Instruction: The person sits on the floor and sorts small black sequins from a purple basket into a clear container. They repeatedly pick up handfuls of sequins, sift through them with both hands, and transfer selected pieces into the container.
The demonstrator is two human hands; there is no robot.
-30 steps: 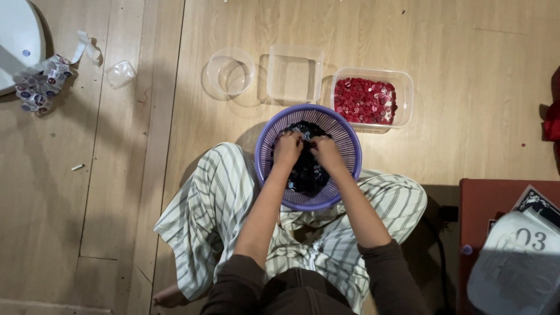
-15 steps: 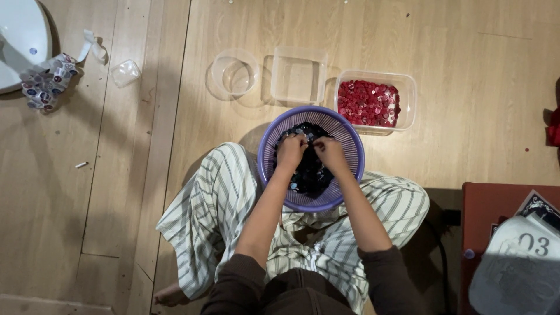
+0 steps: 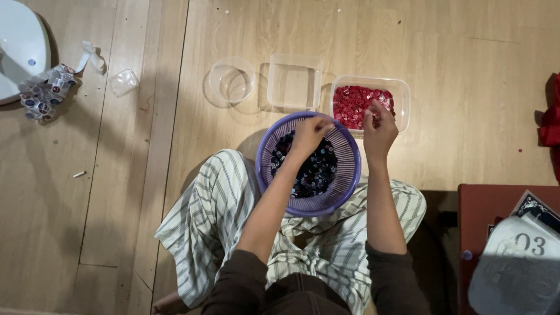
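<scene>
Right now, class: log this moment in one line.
left hand over purple basket | right hand over red-bead tub | two clear tubs empty

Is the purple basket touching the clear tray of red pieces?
Cannot tell. In the head view the purple basket's rim comes right up to the clear tray, but the left hand covers the spot.

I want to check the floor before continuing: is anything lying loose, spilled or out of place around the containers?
Mostly tidy. The purple basket, the red-filled tub and two empty clear containers stand upright with nothing spilled beside them. Odd bits lie on the left: a small white scrap alone on the floor, and a crumpled patterned wrapper by a small clear cup tipped on its side.
</scene>
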